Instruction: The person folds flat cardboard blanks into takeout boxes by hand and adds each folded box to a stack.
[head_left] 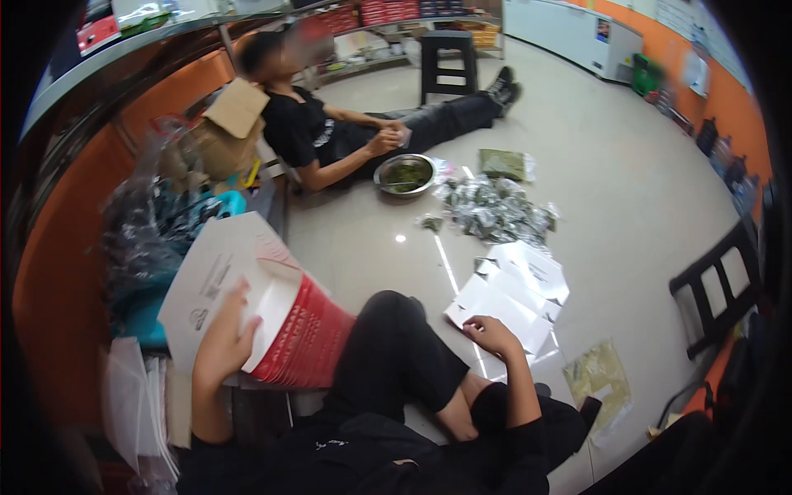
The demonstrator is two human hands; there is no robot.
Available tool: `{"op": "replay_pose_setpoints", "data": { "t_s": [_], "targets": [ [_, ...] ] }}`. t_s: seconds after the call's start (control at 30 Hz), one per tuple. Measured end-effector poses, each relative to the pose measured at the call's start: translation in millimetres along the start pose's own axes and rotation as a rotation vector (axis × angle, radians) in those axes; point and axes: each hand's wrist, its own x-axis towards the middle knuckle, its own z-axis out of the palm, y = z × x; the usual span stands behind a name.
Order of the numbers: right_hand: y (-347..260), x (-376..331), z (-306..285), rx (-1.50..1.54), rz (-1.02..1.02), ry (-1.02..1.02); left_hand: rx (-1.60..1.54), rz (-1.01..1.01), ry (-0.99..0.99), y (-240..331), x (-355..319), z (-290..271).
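Note:
A stack of nested red-and-white paper cartons leans beside my left knee, its white flaps fanned toward the left. At those flaps is my left hand, thumb and fingers apart, touching the stack. On the floor to my right lies a white carton, opened out with its pale inner side up. Over its near edge, my right hand has its fingers curled together; whether they pinch the carton or anything small cannot be made out.
A co-worker sits ahead with a small clear bag, beside a steel bowl of greens. Filled bags are heaped on the floor near a larger green packet. Black stools stand behind and at right. Plastic bags and cardboard crowd the left.

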Motion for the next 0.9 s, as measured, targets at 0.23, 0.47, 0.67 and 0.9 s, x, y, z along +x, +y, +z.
{"op": "replay_pose_setpoints", "data": {
  "t_s": [0.23, 0.47, 0.67, 0.9],
  "targets": [
    [43.7, -23.8, -58.5, 0.031, 0.091, 0.233, -0.776, 0.575, 0.375, 150.3, 47.2, 121.8],
    [179.3, -64.1, -46.7, -0.126, 0.456, 0.198, -0.229, 0.279, -0.209, 165.9, 219.2, 290.4],
    [266.1, -37.1, -12.1, 0.013, 1.001, 0.126, -0.08, -0.15, -0.517, 127.7, 306.5, 393.6],
    [289.2, -5.8, 14.3, 0.132, 0.93, 0.117, 0.029, -0.137, -0.649, 134.2, 327.6, 450.8]
  ]
}}
